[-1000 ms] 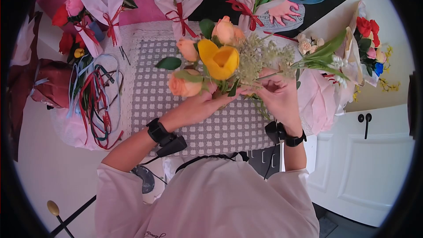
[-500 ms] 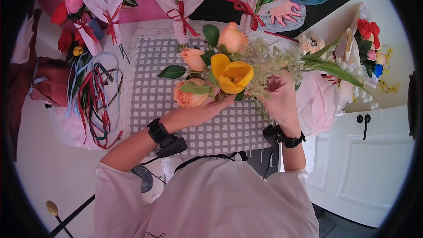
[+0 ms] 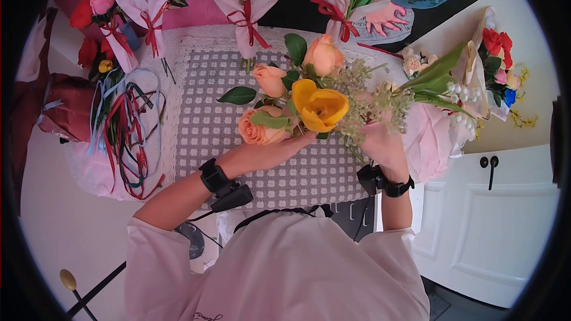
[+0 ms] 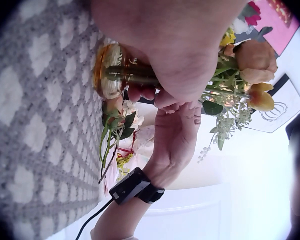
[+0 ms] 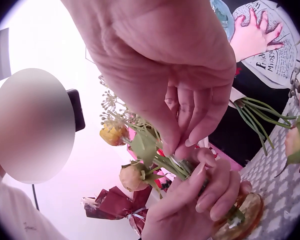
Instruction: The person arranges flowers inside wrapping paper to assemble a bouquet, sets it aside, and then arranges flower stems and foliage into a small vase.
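My left hand (image 3: 269,153) grips an amber glass vase (image 4: 110,75) around its narrow upper part; the vase's base is close over the checked cloth in the left wrist view. From it rise peach roses (image 3: 324,55), a yellow tulip (image 3: 321,107) and pale green filler sprigs (image 3: 372,104). The right hand (image 5: 190,85) is just above the left, its thumb and fingertips pinching the green stems (image 5: 172,166) near the vase's mouth. In the head view the sprigs cover the right fingers, and blooms hide the vase.
Tangled ribbons (image 3: 128,137) lie left on the grey checked cloth (image 3: 208,101). Wrapped bouquets (image 3: 244,18) line the back edge. More flowers and green leaves (image 3: 437,77) lie at the right beside pink wrapping paper (image 3: 425,134). A white door (image 3: 493,220) stands beyond.
The roses and tulip have shifted right and toward the body in the head view. My right hand has moved slightly right, its fingers now behind the sprigs. The left hand stays at the vase.
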{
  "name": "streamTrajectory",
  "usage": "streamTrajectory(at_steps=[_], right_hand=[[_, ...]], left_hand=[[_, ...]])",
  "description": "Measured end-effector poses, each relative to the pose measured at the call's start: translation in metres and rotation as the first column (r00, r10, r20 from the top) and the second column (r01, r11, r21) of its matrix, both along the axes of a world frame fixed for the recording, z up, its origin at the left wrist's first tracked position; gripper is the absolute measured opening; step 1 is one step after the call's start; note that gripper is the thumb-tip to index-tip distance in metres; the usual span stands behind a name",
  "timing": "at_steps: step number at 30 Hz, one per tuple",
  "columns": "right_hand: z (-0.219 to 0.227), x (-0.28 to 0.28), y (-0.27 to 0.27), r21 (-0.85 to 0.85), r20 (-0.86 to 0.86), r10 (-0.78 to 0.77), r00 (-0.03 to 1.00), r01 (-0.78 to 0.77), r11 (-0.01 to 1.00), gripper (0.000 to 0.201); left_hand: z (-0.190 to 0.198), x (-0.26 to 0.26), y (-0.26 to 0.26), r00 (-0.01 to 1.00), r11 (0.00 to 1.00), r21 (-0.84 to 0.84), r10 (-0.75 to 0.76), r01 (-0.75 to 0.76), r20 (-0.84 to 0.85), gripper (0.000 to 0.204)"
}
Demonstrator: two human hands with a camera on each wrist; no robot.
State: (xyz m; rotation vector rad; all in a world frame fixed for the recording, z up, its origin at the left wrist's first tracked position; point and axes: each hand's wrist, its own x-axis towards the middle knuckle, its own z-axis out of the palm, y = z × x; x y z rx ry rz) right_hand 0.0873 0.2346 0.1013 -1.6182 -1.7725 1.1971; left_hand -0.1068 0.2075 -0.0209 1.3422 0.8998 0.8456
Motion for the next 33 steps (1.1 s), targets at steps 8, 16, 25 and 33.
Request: streamTrajectory(at_steps=[8, 16, 25, 33], right_hand=[[-0.05, 0.026, 0.017, 0.244, 0.238, 0.228, 0.944, -0.286, 0.927, 0.029], [-0.015, 0.01, 0.011, -0.024, 0.343, 0.236, 0.909, -0.242, 0.97, 0.034], [-0.046, 0.028, 0.007, 0.278, 0.035, 0.264, 0.964, -0.263, 0.924, 0.036], [-0.018, 0.03, 0.012, 0.531, -0.289, 0.37, 0.883, -0.173, 0.829, 0.034]], left_hand=[[0.004, -0.002, 0.0, 0.993, 0.995, 0.096, 0.041, -0.03, -0.11, 0.03], [0.012, -0.004, 0.001, 0.991, 1.0, 0.021, -0.005, 0.008, -0.135, 0.031], [0.011, -0.001, 0.003, 0.995, 0.998, 0.067, 0.019, -0.013, -0.101, 0.029], [0.017, -0.003, 0.002, 0.987, 1.0, -0.001, -0.022, 0.022, -0.162, 0.036]])
